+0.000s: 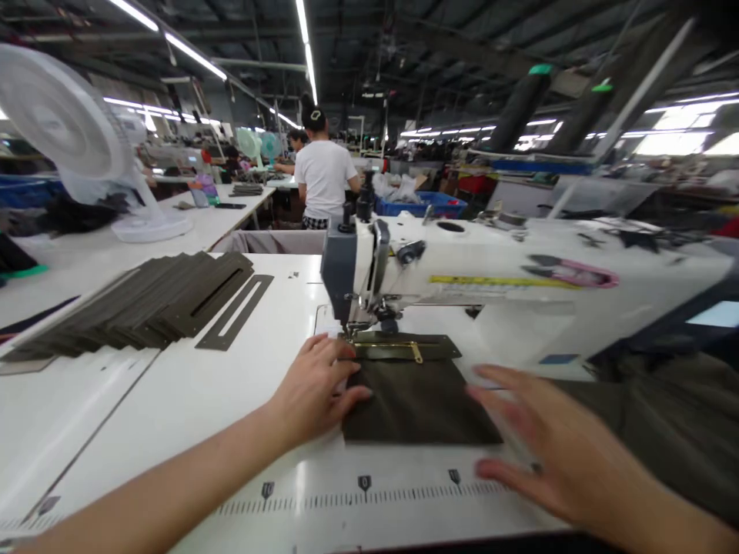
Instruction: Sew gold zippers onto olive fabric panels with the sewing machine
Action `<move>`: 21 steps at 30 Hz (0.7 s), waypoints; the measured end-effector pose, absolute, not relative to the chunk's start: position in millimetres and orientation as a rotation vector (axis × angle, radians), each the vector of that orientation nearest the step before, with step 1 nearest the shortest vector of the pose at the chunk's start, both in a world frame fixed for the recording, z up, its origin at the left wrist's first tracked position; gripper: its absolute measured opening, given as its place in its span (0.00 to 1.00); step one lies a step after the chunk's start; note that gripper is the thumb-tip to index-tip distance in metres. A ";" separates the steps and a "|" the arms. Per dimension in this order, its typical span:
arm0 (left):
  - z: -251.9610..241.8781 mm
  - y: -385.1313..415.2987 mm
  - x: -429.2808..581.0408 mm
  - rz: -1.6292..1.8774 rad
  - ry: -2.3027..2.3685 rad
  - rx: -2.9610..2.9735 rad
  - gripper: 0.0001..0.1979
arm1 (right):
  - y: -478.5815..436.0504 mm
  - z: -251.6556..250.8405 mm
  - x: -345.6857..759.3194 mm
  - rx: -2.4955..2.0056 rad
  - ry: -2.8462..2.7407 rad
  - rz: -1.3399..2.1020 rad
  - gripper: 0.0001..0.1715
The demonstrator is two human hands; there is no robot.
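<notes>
A dark olive fabric panel lies flat under the head of a white sewing machine. Along its far edge runs a strip with a gold zipper, its pull toward the right end. My left hand grips the panel's left edge, thumb on top and fingers bent close to the presser foot, where their tips are partly hidden. My right hand, blurred by motion, is open with fingers spread beside the panel's right edge; whether it touches the cloth I cannot tell.
A fanned stack of dark slotted pieces lies left, with a single slotted frame beside it. Dark cloth is bunched at right. A ruler scale marks the front edge. Beyond are a white fan and a person.
</notes>
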State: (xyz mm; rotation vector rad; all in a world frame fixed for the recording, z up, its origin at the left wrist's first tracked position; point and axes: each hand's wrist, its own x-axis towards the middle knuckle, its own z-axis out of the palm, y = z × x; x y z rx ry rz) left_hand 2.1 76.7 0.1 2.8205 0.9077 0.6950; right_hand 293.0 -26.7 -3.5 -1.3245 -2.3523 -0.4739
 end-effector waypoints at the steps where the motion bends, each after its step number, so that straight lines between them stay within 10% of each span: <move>1: 2.7 70.9 7.3 0.655 0.804 2.823 0.19 | -19.8 -12.3 276.9 -1.294 -2.405 -0.500 0.23; 4: 5.4 59.3 26.9 0.469 0.549 2.841 0.30 | 6.0 -24.8 245.9 -1.307 -2.435 -0.516 0.13; 10: 13.4 72.7 44.1 0.487 0.869 2.430 0.13 | -7.9 17.5 254.3 -1.614 -1.916 -0.079 0.20; 16: 15.6 65.9 31.9 0.578 0.896 1.680 0.24 | -25.2 5.3 175.3 -1.332 -0.995 1.806 0.33; 21: 14.1 63.6 32.9 0.719 0.836 1.272 0.26 | 24.4 -8.1 127.0 -1.422 -1.402 1.247 0.36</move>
